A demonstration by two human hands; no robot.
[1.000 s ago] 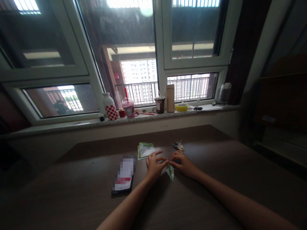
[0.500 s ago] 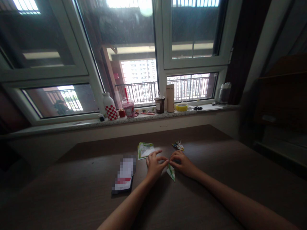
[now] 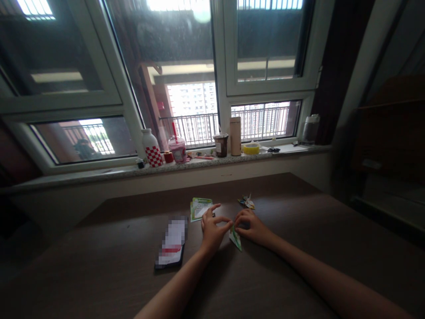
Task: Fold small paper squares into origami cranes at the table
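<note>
A small piece of folded paper (image 3: pixel 235 239), white and green with a pointed lower end, is between my two hands just above the dark brown table (image 3: pixel 109 248). My left hand (image 3: pixel 213 227) pinches its upper left edge between thumb and index finger, the other fingers raised. From the right, my right hand (image 3: pixel 251 224) grips the top of the same paper with curled fingers. The fingertips partly hide the upper end of the fold. Beyond my left hand lies a stack of green and white paper sheets (image 3: pixel 200 207). Behind my right hand sits a small folded paper figure (image 3: pixel 246 202).
A phone (image 3: pixel 172 243) with a blurred-out screen lies left of my left arm. Along the windowsill (image 3: pixel 199 163) stand a checkered bottle (image 3: pixel 153 150), a pink drink cup (image 3: pixel 178 149), a dark drink cup (image 3: pixel 221 145), a tan flask (image 3: pixel 235 136) and yellow tape (image 3: pixel 251 149).
My left hand has shifted slightly, its raised fingers lifting and drawing back toward the left. The folded paper has tilted and moved a little left. My right hand stays nearly in place.
</note>
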